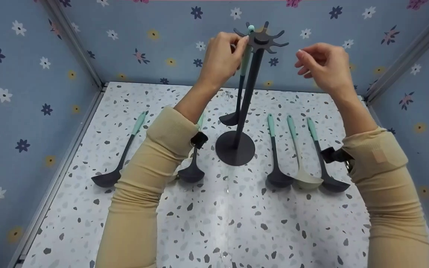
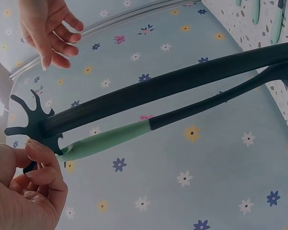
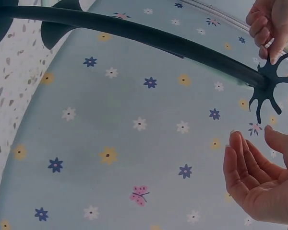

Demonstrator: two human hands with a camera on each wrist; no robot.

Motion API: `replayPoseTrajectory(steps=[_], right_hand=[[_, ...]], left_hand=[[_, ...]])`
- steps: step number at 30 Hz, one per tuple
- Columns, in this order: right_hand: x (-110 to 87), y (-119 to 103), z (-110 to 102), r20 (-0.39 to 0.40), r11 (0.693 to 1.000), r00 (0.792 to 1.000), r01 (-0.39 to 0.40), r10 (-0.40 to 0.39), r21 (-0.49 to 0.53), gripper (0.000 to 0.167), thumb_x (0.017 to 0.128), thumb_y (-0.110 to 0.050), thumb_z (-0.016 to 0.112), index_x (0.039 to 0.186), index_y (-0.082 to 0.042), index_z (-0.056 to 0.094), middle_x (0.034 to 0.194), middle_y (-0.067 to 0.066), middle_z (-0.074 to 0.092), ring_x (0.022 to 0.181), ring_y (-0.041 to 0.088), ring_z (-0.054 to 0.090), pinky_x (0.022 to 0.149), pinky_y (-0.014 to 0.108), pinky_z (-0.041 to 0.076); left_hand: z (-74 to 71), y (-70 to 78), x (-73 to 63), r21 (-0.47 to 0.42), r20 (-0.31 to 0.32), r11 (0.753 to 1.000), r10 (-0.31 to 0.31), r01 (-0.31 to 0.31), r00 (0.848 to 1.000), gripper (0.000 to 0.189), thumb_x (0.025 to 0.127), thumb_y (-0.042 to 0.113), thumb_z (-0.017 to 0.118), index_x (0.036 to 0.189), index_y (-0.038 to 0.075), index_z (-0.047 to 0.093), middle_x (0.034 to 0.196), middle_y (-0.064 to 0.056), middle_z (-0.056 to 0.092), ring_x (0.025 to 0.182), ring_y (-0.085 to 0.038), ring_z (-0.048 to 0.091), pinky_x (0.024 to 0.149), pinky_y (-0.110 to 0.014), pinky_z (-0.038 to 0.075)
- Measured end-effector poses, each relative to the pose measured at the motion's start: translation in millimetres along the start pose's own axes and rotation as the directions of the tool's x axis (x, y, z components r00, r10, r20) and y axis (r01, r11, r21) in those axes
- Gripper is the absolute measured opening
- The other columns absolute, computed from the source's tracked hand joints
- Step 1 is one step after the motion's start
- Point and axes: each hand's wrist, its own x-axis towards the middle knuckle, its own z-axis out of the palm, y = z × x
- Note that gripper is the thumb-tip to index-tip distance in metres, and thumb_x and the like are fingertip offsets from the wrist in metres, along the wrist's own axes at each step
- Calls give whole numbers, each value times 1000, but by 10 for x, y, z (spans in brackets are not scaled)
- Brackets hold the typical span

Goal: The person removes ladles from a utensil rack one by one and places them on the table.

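A dark utensil stand (image 1: 249, 87) with a ring of hooks (image 2: 29, 125) on top rises from a round base. One ladle (image 1: 245, 70) with a mint-green handle and dark bowl hangs from it, its bowl off the table. My left hand (image 1: 222, 56) pinches a hook at the stand's top, close to the ladle's handle end; in the left wrist view the fingertips (image 2: 38, 152) lie against that hook. To the right of the hooks, my right hand (image 1: 326, 65) is in the air, its fingers loosely bent and holding nothing, also seen in the right wrist view.
Left of the base lie a dark ladle (image 1: 107, 178) and another dark ladle (image 1: 191, 173) partly behind my left sleeve. On the right lie a dark ladle (image 1: 279, 178), a cream ladle (image 1: 307, 181) and a dark ladle (image 1: 334, 184). Flowered panels (image 1: 143, 44) enclose the speckled table (image 1: 214, 223).
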Motion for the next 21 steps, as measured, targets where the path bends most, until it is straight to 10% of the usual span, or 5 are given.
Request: replayPoseTrajectory(steps=[21], right_hand=[[450,-321,175,149,969,972,-201,179,142,33,85,-33,55,95,-3,63,80,6,61,62,14,59,60,18,48]], left_hand=[[-88,17,10,186,11,982,-26,24,1000,32,95,26,42,93,5,66,74,0,54,58,-7,40,54,-19,31]])
